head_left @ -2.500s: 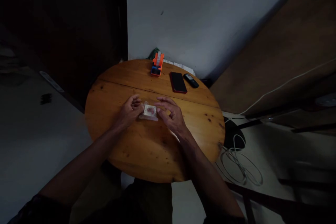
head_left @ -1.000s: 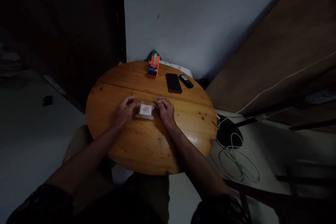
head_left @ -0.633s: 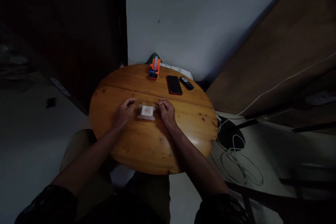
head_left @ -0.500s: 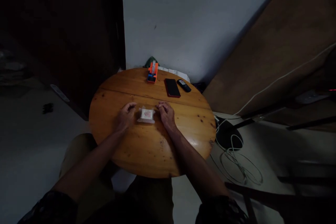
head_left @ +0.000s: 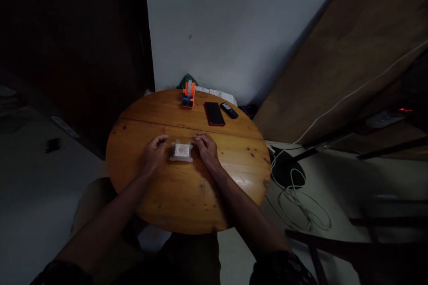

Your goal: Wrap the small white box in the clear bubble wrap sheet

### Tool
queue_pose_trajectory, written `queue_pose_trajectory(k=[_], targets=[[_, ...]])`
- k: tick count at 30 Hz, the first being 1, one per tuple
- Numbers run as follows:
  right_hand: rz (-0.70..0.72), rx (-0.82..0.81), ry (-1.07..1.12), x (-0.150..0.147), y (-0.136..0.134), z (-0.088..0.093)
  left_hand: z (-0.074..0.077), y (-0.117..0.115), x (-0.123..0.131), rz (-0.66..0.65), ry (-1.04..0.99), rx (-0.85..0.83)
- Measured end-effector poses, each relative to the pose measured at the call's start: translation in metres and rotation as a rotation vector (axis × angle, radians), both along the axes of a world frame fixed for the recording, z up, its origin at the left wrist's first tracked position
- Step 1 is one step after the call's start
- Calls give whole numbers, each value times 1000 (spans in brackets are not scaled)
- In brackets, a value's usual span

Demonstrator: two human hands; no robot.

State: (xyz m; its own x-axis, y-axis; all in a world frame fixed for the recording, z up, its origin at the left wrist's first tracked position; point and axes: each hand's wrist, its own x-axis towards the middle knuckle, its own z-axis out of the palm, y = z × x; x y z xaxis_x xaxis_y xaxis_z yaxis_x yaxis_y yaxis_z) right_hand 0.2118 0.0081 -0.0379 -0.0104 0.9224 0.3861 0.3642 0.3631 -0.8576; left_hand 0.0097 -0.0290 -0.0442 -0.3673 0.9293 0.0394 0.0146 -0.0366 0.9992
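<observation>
A small box-like packet (head_left: pixel 182 150) with red print on top, wrapped in clear, crinkled plastic, lies on the round wooden table (head_left: pixel 187 200). To its left, my left hand (head_left: pixel 155 153) rests on the tabletop, fingers loosely bent and apart, holding nothing. On the other side is my right hand (head_left: pixel 207 149), its fingers relaxed and slightly curled with nothing visible in them. Neither hand touches the packet; a narrow strip of wood shows between it and each hand.
An orange tape dispenser (head_left: pixel 189 94) with a tape roll stands near the far edge. Right of it lie a dark smartphone (head_left: pixel 214 113) with a red rim and a small black keypad phone (head_left: pixel 229 110). Looped pale cable (head_left: pixel 301 207) lies on the floor at the right.
The view has shifted a little, so the whole scene sits slightly further left and lower. Both hands stay beside the packet, which has not visibly moved on the table.
</observation>
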Motion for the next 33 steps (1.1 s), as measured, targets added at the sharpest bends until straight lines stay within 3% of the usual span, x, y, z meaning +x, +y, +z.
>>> queue_pose_trajectory(k=[7,12,17,23,28,33], targets=[[-3,6,49,-1,0,0,14,-5,6,40,-105,-23],[-3,-71,170,2,0,3,34,-1,-4,52,-280,-122],[-62,-229,398,15,3,21,67,24,-14,-165,-300,-193],[-152,-188,369,54,35,58,100,76,31,-457,-200,-261],[-240,-120,357,80,59,65,102,110,52,-544,-149,-341],[-80,-193,297,61,44,48,86,97,23,-516,-79,-294]])
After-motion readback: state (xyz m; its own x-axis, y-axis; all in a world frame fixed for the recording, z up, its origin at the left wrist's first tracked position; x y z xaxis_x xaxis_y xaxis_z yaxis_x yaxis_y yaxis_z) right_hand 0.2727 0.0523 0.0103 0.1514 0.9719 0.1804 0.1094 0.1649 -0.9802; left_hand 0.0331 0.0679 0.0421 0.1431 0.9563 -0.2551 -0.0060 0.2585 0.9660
